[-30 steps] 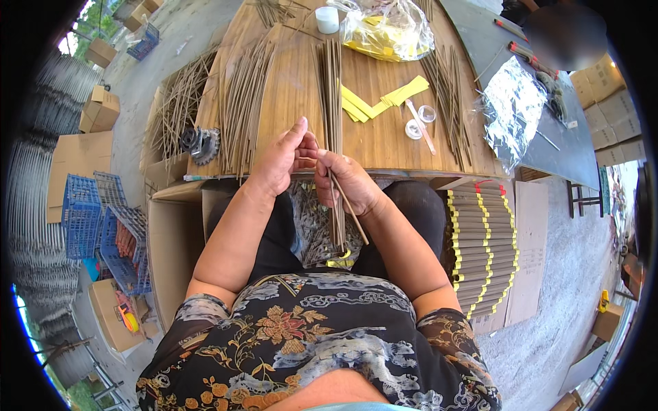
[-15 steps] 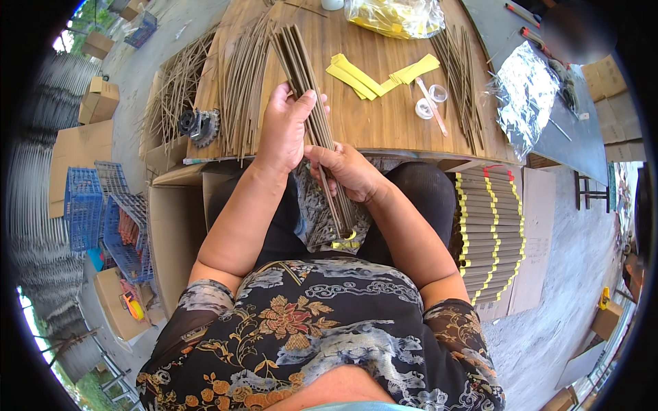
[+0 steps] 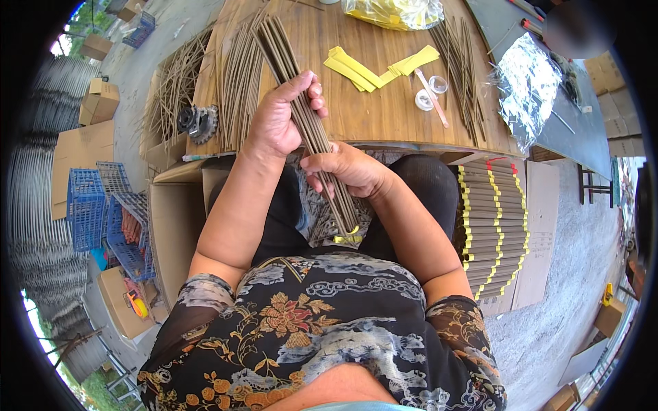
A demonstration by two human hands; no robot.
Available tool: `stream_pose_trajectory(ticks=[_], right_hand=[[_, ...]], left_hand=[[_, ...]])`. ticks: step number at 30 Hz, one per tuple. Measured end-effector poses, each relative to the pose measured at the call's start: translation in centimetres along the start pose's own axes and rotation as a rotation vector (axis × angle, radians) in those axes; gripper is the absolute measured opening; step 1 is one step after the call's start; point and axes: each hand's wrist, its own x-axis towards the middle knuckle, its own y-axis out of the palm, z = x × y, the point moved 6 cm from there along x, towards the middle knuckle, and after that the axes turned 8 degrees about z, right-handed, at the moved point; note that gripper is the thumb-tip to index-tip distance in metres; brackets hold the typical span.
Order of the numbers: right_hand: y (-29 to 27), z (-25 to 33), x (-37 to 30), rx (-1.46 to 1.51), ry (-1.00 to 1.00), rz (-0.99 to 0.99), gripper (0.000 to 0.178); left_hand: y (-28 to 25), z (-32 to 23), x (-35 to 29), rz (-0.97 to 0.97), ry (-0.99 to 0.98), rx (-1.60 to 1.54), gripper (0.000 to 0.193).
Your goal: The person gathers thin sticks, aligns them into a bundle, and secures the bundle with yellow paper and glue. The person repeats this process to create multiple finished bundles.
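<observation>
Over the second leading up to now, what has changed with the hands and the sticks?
The left hand, earlier open beside the stick bundle, now grips it. The bundle's far end has swung to the left, so it slants. The stick that angled out below the right hand no longer stands apart. The right hand stays at the bundle; the yellow strips still lie on the table.

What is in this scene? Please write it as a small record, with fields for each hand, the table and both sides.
Left hand: closed around a stick bundle
Right hand: holds the stick bundle nearer the body
Bundle slant: far end toward the left
Wooden table: yellow strips, loose sticks, clear bag
Left side: blue crates
Right side: banded bundles
</observation>
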Motion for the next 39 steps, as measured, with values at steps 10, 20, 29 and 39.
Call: stream_pose_trajectory(ticks=[10, 20, 29, 39], right_hand=[[1.5, 5.2, 1.2, -0.456, -0.337, -0.187, 0.020], [-0.8, 10.9, 5.8, -0.950, -0.686, -0.383, 0.049], [0.6, 11.2, 5.8, -0.961, -0.691, -0.249, 0.041], [-0.2, 9.9, 6.9, -0.842, -0.411, -0.214, 0.035]], left_hand=[[6.6, -6.6, -2.0, -0.084, 0.473, 0.349, 0.010], [6.0, -9.4, 0.5, -0.031, 0.595, 0.608, 0.026], [6.1, -10.2, 0.4, 0.034, 0.633, 0.639, 0.035], [4.7, -10.5, 0.2, 0.026, 0.594, 0.615, 0.033]])
